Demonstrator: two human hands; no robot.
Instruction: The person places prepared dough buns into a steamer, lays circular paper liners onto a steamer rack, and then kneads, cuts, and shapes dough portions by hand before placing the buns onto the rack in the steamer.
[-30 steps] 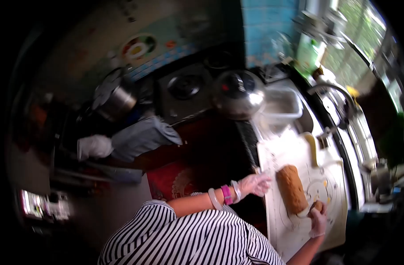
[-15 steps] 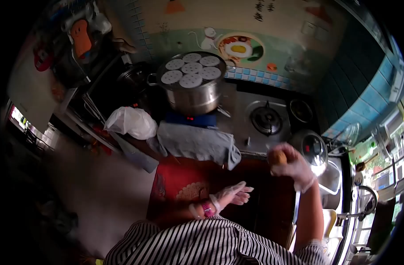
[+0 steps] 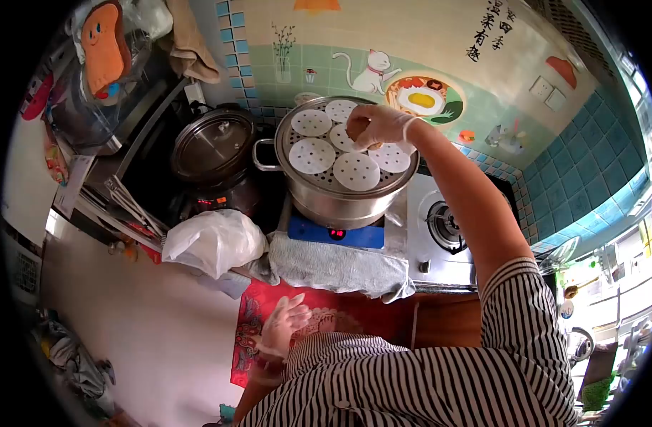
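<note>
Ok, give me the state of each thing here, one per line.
Right hand, closed around a brown piece
Left hand, open, empty
Steamer pot, uncovered
Paper rounds, lying flat
Blue cooker, display lit
Dark cooker, lidded, display lit
Gas burner, no flame visible
Grey towel, draped
White bag, rumpled

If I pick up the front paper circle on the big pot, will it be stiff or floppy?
The paper circle would probably be light and floppy, since it looks thin. It might slide easily, as it lies flat with nothing on it. It could tear too, being dotted with holes.
</note>
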